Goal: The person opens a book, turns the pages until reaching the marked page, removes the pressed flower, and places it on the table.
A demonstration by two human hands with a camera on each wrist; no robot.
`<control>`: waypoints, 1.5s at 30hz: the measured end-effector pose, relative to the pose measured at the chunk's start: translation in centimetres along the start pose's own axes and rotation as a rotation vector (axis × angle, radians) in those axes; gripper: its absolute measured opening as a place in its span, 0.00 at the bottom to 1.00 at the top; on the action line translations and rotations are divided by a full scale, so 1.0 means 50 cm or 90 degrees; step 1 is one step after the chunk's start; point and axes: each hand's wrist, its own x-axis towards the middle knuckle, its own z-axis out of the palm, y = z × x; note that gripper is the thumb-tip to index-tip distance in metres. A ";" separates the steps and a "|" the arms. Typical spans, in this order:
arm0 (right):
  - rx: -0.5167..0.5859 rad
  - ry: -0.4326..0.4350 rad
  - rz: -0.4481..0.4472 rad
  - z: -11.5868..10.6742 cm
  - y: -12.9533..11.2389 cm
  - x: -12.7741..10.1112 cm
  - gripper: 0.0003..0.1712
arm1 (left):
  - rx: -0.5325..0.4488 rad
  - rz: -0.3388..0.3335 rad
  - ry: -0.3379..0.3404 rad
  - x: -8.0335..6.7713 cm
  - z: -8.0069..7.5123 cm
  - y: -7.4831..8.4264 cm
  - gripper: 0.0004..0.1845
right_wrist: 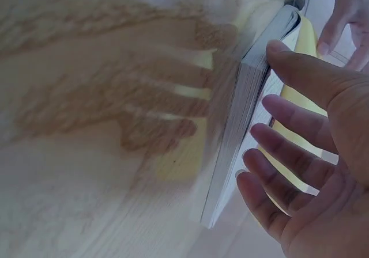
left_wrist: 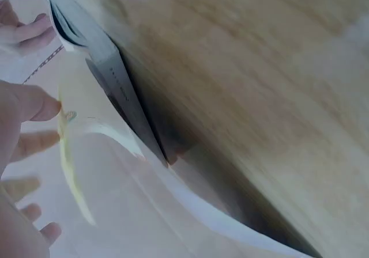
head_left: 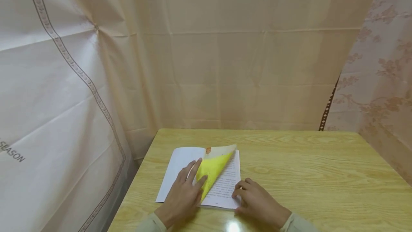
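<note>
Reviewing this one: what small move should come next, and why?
Probably the left hand should ease the yellow page over leftward: it stands raised, partly covering the printed page, with that hand touching it, while the right hand sits by the right edge of the open book.

A: How's the light in the head view?

B: Soft, fairly even, warm across the beige curtain (head_left: 241, 63). A white glare spot (head_left: 233, 227) sits on the near part of the desk (head_left: 305, 174).

A: Shadows?

B: The pale cloth (head_left: 58, 117) darkens low down, beside the desk. The printed page (head_left: 226, 185) is lit, but too small to read.

A: And the wrist views?

B: Hazier and washed out. In the left one, wood grain smears and deep shadow runs along the book (left_wrist: 128, 91).

A: The right?

B: Cool and soft; the glossy desk mirrors the right hand (right_wrist: 337, 194) and yellow sheet (head_left: 215, 171) in blurry streaks.
</note>
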 end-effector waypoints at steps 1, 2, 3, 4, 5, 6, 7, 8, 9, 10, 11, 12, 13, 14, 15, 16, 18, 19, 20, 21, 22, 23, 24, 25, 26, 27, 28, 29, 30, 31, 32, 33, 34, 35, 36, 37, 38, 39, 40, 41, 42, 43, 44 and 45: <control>-0.003 -0.005 -0.002 0.002 0.000 0.000 0.22 | 0.010 0.007 0.010 -0.001 0.000 -0.004 0.17; -0.006 -0.008 -0.003 0.003 0.000 0.000 0.22 | 0.017 0.013 0.013 -0.001 -0.001 -0.008 0.15; -0.008 -0.008 -0.006 0.003 0.000 0.000 0.23 | 0.021 0.017 0.011 -0.003 -0.001 -0.011 0.14; -0.011 -0.007 -0.008 0.003 0.000 0.001 0.22 | 0.020 0.022 0.008 -0.005 -0.002 -0.012 0.12; -0.012 -0.004 -0.013 0.003 0.000 0.002 0.22 | 0.016 0.026 -0.003 -0.007 -0.003 -0.013 0.10; -0.013 -0.001 -0.018 0.002 0.000 0.002 0.22 | 0.013 0.027 -0.018 -0.010 -0.004 -0.013 0.09; -0.011 0.000 -0.022 0.001 -0.001 0.003 0.21 | 0.006 0.026 -0.032 -0.012 -0.006 -0.012 0.07; -0.009 0.003 -0.028 0.000 -0.001 0.003 0.21 | 0.001 0.025 -0.047 -0.015 -0.007 -0.011 0.06; -0.007 0.005 -0.033 0.000 -0.001 0.004 0.21 | -0.003 0.023 -0.062 -0.017 -0.009 -0.010 0.05; -0.006 0.006 -0.039 -0.001 0.000 0.005 0.20 | -0.006 0.021 -0.080 -0.020 -0.012 -0.009 0.04; -0.004 0.007 -0.044 -0.002 0.001 0.005 0.19 | -0.010 0.017 -0.100 -0.022 -0.013 -0.008 0.05; 0.000 0.007 -0.049 -0.003 0.002 0.006 0.19 | -0.014 0.013 -0.119 -0.024 -0.015 -0.008 0.06; 0.003 0.009 -0.056 -0.003 0.003 0.006 0.17 | -0.020 0.008 -0.139 -0.026 -0.018 -0.007 0.08; 0.004 0.013 -0.065 -0.003 0.004 0.007 0.15 | -0.026 0.004 -0.158 -0.027 -0.019 -0.007 0.09; 0.006 0.022 -0.078 -0.003 0.007 0.007 0.12 | -0.031 -0.001 -0.176 -0.028 -0.021 -0.006 0.11; 0.004 0.035 -0.095 -0.003 0.009 0.008 0.10 | -0.040 -0.008 -0.196 -0.027 -0.021 -0.005 0.13; -0.006 0.067 -0.130 -0.004 0.014 0.008 0.05 | -0.057 -0.024 -0.229 -0.024 -0.021 -0.002 0.18; -0.010 0.083 -0.144 -0.005 0.015 0.009 0.04 | -0.062 -0.031 -0.243 -0.022 -0.021 0.000 0.21; -0.013 0.098 -0.156 -0.006 0.016 0.010 0.04 | -0.064 -0.038 -0.255 -0.020 -0.020 0.002 0.23; -0.015 0.111 -0.163 -0.008 0.017 0.010 0.04 | -0.062 -0.042 -0.264 -0.017 -0.019 0.005 0.26; -0.013 0.121 -0.163 -0.010 0.016 0.011 0.04 | -0.058 -0.045 -0.270 -0.015 -0.018 0.007 0.28; -0.008 0.129 -0.161 -0.013 0.016 0.011 0.05 | -0.048 -0.045 -0.272 -0.013 -0.016 0.009 0.30; -0.001 0.137 -0.156 -0.016 0.014 0.012 0.05 | -0.037 -0.043 -0.272 -0.011 -0.015 0.011 0.31; 0.006 0.146 -0.152 -0.019 0.013 0.012 0.05 | -0.025 -0.041 -0.270 -0.009 -0.014 0.012 0.32; 0.012 0.156 -0.149 -0.022 0.012 0.012 0.06 | -0.016 -0.041 -0.267 -0.008 -0.013 0.013 0.33; 0.018 0.166 -0.145 -0.024 0.011 0.012 0.06 | -0.008 -0.041 -0.265 -0.006 -0.013 0.013 0.33; 0.023 0.177 -0.141 -0.026 0.010 0.012 0.08 | -0.003 -0.042 -0.261 -0.005 -0.013 0.013 0.33; 0.024 0.188 -0.136 -0.027 0.009 0.012 0.09 | -0.003 -0.044 -0.260 -0.004 -0.013 0.013 0.32; 0.027 0.200 -0.126 -0.028 0.007 0.012 0.10 | -0.005 -0.047 -0.258 -0.003 -0.014 0.013 0.31; 0.031 0.212 -0.113 -0.028 0.007 0.011 0.11 | -0.009 -0.049 -0.255 -0.003 -0.015 0.012 0.30; 0.037 0.223 -0.097 -0.028 0.006 0.011 0.13 | -0.016 -0.053 -0.253 -0.002 -0.015 0.012 0.28; 0.041 0.232 -0.080 -0.027 0.006 0.010 0.15 | -0.021 -0.056 -0.251 -0.002 -0.016 0.012 0.27; 0.045 0.239 -0.063 -0.025 0.006 0.009 0.17 | -0.023 -0.056 -0.247 -0.002 -0.016 0.012 0.25; 0.047 0.239 -0.047 -0.024 0.007 0.009 0.18 | -0.026 -0.060 -0.241 -0.002 -0.017 0.012 0.23; 0.046 0.234 -0.038 -0.022 0.008 0.008 0.19 | -0.026 -0.063 -0.234 -0.003 -0.018 0.012 0.21; 0.042 0.221 -0.033 -0.020 0.009 0.007 0.19 | -0.024 -0.069 -0.224 -0.004 -0.018 0.013 0.19; 0.037 0.199 -0.032 -0.018 0.011 0.006 0.18 | -0.022 -0.081 -0.212 -0.005 -0.019 0.013 0.19; 0.032 0.173 -0.036 -0.014 0.012 0.004 0.17 | -0.015 -0.093 -0.196 -0.006 -0.019 0.014 0.21; 0.033 0.140 -0.038 -0.012 0.013 0.004 0.15 | -0.008 -0.107 -0.178 -0.007 -0.020 0.015 0.26; 0.034 0.105 -0.038 -0.009 0.014 0.002 0.14 | -0.006 -0.121 -0.157 -0.007 -0.019 0.015 0.31; 0.035 0.075 -0.038 -0.006 0.015 0.000 0.13 | -0.003 -0.129 -0.132 -0.008 -0.019 0.013 0.37; 0.038 0.049 -0.035 -0.004 0.014 -0.003 0.13 | -0.003 -0.134 -0.102 -0.008 -0.018 0.011 0.43; 0.041 0.027 -0.032 -0.003 0.013 -0.004 0.14 | 0.000 -0.133 -0.071 -0.008 -0.017 0.007 0.48; 0.044 0.013 -0.027 -0.002 0.012 -0.006 0.15 | 0.003 -0.128 -0.046 -0.009 -0.017 0.004 0.51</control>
